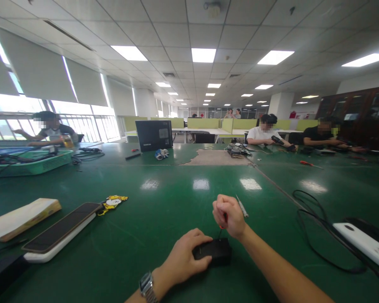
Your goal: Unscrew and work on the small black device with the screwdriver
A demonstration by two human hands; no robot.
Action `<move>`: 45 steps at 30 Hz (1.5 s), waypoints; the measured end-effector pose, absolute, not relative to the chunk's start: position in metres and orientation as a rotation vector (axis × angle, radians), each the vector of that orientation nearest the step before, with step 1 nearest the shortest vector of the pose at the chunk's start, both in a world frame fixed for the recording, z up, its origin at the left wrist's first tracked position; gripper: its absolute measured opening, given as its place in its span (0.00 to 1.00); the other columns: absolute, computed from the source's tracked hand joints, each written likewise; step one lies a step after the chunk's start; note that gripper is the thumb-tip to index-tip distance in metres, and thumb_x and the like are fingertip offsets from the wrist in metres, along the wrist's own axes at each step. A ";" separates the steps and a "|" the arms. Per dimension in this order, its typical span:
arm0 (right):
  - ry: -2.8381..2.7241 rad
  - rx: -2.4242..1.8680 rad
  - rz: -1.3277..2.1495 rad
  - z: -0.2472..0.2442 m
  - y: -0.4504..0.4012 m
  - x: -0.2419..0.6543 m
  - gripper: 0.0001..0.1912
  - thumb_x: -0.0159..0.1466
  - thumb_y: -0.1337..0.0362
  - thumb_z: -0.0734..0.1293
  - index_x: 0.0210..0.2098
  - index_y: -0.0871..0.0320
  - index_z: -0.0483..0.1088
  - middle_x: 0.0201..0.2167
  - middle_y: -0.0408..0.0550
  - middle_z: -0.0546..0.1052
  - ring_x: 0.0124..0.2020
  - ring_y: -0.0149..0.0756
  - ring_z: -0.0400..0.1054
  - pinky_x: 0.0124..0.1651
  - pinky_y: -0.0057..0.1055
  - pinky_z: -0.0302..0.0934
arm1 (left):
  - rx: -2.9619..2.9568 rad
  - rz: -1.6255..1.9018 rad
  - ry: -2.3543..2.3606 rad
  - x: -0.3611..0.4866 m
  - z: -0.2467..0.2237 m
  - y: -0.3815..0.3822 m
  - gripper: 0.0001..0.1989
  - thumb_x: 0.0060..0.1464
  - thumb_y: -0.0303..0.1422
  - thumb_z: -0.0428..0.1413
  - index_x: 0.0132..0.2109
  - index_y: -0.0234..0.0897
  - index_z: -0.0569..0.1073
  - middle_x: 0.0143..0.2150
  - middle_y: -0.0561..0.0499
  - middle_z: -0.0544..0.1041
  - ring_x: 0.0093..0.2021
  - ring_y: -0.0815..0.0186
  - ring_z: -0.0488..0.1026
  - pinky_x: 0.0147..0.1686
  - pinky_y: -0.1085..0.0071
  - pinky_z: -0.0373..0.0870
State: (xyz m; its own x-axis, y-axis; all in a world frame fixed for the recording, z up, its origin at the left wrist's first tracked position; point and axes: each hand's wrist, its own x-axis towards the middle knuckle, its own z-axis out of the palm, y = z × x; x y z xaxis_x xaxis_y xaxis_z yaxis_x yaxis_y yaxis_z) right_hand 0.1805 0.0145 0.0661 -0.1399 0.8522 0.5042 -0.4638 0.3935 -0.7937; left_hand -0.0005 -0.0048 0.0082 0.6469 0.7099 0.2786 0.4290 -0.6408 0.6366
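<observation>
A small black box [220,251] lies on the green tabletop in front of me. My left hand [189,252], with a metal watch on its wrist, grips the box from its left side, fingers over the top and thumb along the near face. Above the box's right end, my right hand [230,214] is closed in a fist around a screwdriver [221,232]. Its thin shaft points down to the top of the box, and a bit of red handle shows under the fist. The rest of the handle is hidden. Just beyond my right hand lies a slim pale pen-like tool [241,206].
Leftward are a phone [63,227] on a white block, a yellow cartoon charm [113,203], a tissue pack [25,216] and a green basket [44,163]. Black cables [322,235] and a white device [363,242] lie right. A monitor [154,135] stands ahead; several people sit around.
</observation>
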 end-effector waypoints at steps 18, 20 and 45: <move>-1.147 -0.358 1.327 0.081 0.005 0.190 0.14 0.55 0.63 0.65 0.17 0.57 0.58 0.09 0.34 0.57 0.07 0.21 0.43 0.11 0.21 0.37 | 2.335 0.712 0.889 0.000 0.004 -0.004 0.19 0.49 0.32 0.60 0.51 0.41 0.74 0.43 0.49 0.73 0.43 0.62 0.70 0.45 0.70 0.66; -1.145 -0.356 1.340 0.081 0.007 0.191 0.14 0.55 0.63 0.65 0.18 0.56 0.58 0.09 0.34 0.57 0.08 0.21 0.42 0.11 0.21 0.36 | 2.337 0.712 0.892 0.000 0.004 -0.003 0.20 0.49 0.32 0.60 0.51 0.42 0.74 0.43 0.50 0.73 0.43 0.62 0.70 0.45 0.70 0.67; -1.301 -0.790 1.215 0.088 0.014 0.190 0.11 0.54 0.59 0.68 0.24 0.58 0.63 0.15 0.38 0.71 0.15 0.28 0.63 0.19 0.24 0.56 | 2.395 0.700 0.884 0.000 0.005 -0.005 0.19 0.50 0.32 0.59 0.51 0.43 0.72 0.44 0.50 0.72 0.45 0.61 0.69 0.46 0.70 0.67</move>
